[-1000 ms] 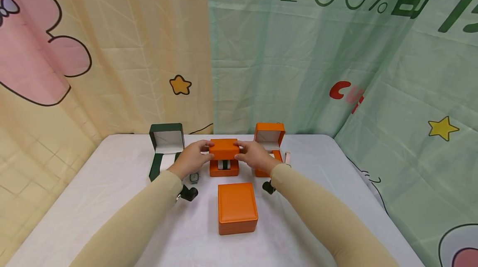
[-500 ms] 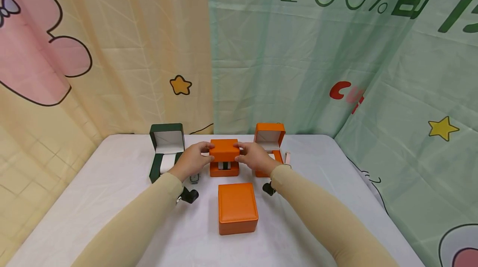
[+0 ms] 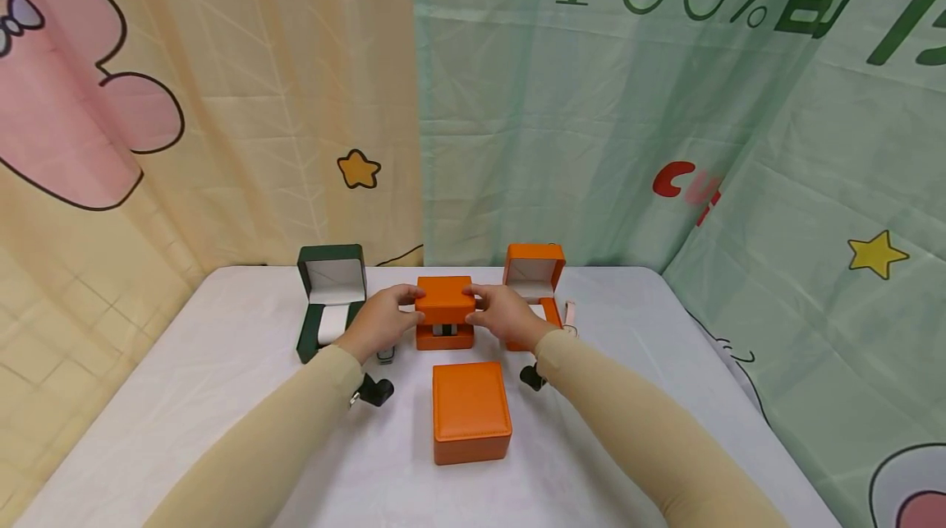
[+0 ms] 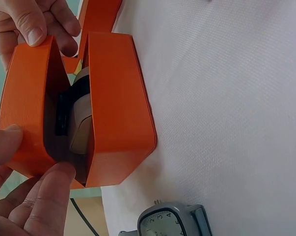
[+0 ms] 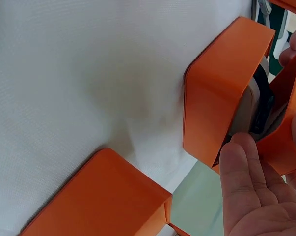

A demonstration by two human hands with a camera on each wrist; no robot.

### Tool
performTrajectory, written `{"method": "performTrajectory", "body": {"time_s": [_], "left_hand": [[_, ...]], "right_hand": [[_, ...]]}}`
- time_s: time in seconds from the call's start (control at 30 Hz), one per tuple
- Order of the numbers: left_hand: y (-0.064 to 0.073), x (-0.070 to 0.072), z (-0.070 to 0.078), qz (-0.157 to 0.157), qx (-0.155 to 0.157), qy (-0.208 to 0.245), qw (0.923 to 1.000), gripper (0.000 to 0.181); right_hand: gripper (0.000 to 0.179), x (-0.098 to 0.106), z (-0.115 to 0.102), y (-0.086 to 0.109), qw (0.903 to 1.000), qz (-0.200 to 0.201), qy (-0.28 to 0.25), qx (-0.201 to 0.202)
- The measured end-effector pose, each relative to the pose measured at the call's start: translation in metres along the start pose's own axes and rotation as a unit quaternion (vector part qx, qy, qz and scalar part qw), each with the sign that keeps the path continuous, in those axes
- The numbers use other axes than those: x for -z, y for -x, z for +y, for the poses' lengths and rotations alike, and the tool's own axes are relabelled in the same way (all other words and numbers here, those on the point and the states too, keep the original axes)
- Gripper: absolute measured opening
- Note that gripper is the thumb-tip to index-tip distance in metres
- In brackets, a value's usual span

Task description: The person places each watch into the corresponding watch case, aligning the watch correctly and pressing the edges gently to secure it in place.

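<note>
At the middle of the table, a small orange watch box stands with its lid [image 3: 445,302] tilted partway down over its base [image 3: 445,341]. My left hand [image 3: 380,319] pinches the lid's left end between thumb and fingers. The right hand [image 3: 506,316] pinches its other end. Through the gap, the left wrist view shows a watch with a dark strap [image 4: 78,93] wrapped round a beige cushion [image 4: 82,123]; its dial is hidden. A grey watch [image 4: 162,223] lies on the cloth beside my left hand, mostly covered in the head view.
A closed orange box [image 3: 471,413] sits nearer me. Behind my left hand is an open green box [image 3: 330,265] with a white cushion [image 3: 332,324]. Another open orange box [image 3: 534,265] stands at the right, a pink watch strap [image 3: 570,312] beside it. Curtains hang behind the table.
The lid has come down slightly toward the base, narrowing the gap over the watch. Both hands keep their hold and lower a little with it.
</note>
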State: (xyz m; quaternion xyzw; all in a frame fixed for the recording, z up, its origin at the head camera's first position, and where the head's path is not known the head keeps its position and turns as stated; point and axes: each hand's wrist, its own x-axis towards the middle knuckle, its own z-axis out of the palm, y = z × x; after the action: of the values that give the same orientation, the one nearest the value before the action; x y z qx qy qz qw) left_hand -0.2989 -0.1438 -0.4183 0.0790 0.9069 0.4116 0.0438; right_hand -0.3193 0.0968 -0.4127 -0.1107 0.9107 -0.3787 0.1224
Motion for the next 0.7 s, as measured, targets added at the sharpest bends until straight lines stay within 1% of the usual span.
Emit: {"method": "performTrajectory", "body": {"time_s": [0.2,0.53,0.7], "left_hand": [[0.0003,-0.001,-0.0012,-0.002,0.006,0.005,1.0,0.043],[0.0006,-0.0035,-0.0048,0.006,-0.007,-0.008,0.9999,0.042],[0.0011,-0.0042,-0.0047,0.004,-0.003,-0.014,0.9999,0.042]], "right_hand": [[0.057,-0.0007,0.0005,0.0005,1.0,-0.001,0.004,0.004],[0.056,-0.0031,0.0038,-0.0008,0.9999,0.003,0.013,0.004],[0.054,-0.0047,0.005,-0.0014,0.9997,0.004,0.021,0.006]]}}
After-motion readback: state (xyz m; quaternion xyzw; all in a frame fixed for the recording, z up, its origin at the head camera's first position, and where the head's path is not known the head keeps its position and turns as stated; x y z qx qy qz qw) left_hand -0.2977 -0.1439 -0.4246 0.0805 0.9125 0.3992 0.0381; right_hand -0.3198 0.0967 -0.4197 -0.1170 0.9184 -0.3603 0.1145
